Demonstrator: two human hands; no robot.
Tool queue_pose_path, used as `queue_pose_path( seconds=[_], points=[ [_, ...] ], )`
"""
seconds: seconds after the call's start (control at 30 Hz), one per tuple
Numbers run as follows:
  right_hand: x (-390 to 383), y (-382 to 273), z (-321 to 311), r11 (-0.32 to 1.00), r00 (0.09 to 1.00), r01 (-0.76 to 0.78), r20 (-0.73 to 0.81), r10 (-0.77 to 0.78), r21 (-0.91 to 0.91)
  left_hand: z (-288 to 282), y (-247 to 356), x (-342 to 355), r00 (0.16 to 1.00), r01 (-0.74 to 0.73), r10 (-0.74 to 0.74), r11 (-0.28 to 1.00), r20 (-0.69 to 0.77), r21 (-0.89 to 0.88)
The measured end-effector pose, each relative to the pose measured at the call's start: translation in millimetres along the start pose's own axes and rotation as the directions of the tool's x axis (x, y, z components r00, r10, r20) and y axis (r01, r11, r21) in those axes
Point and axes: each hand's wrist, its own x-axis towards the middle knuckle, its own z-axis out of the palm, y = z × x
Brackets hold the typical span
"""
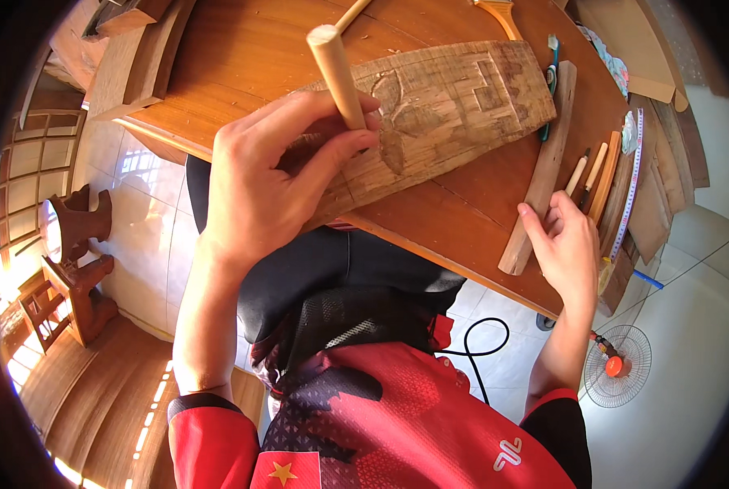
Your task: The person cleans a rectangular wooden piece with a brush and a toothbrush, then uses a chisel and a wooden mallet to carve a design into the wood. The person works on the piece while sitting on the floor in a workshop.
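Note:
My left hand [271, 167] is closed around a round, pale wooden handle [334, 69], pinched between thumb and fingers. The handle stands nearly upright; its lower end is hidden by my fingers. Under it lies a thick wooden board [438, 122] with shapes carved into its face, jutting past the table's near edge. My right hand [564, 244] is at the table's right side, thumb apart from bent fingers, with nothing visible in it. Its thumb is at a long wooden strip [548, 171]. Just beyond its fingers lie several slim tools with wooden handles [595, 167].
The board rests on a brown wooden table [446, 216]. A wooden-handled brush [501, 15] and a teal toothbrush-like item [553, 57] lie behind it. A white measuring tape [630, 179] and wooden planks [666, 163] are at right. A fan [617, 367] stands lower right.

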Motion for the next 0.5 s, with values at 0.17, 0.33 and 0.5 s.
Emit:
queue_pose_path(
  seconds=[0.17, 0.33, 0.5],
  points=[
    [-2, 14, 5, 0.947, 0.977, 0.109, -0.206, -0.047, 0.302, -2, -3, -4, 0.999, 0.033, -0.033, 0.998, 0.000, -0.056],
    [-15, 13, -17, 0.833, 0.959, 0.195, -0.280, -0.050, 0.518, -3, -8, -4, 1.000, 0.004, -0.003, 0.999, 0.021, -0.052],
    [-26, -4, -28, 0.659, 0.916, 0.389, -0.345, -0.203, 0.644, -6, -7, -3, 0.998, -0.039, 0.041, 0.998, 0.039, -0.049]
  ],
)
